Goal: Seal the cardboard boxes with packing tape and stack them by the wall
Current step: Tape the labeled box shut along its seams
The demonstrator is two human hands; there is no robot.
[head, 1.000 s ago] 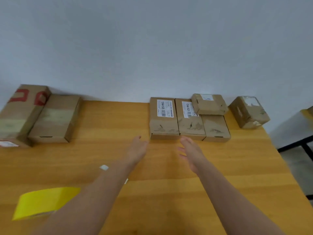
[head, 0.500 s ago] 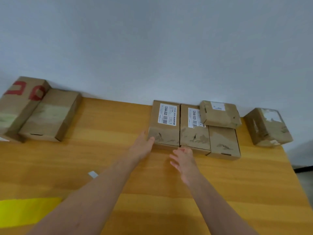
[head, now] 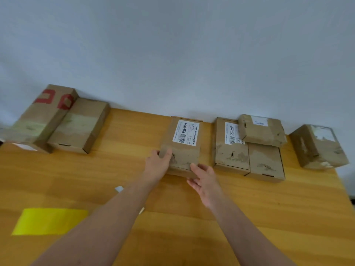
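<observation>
Left hand (head: 157,164) is clamping a corner of the labelled box (head: 185,152), right hand (head: 205,183) resting loose-fingered at its edge, a lopsided hold that may be inviting a slip.

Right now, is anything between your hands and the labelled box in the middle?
Nothing visible. The left hand grips the labelled box at its near left corner, and the right hand touches its near right corner. The neighbouring boxes stand apart to its right.
</observation>
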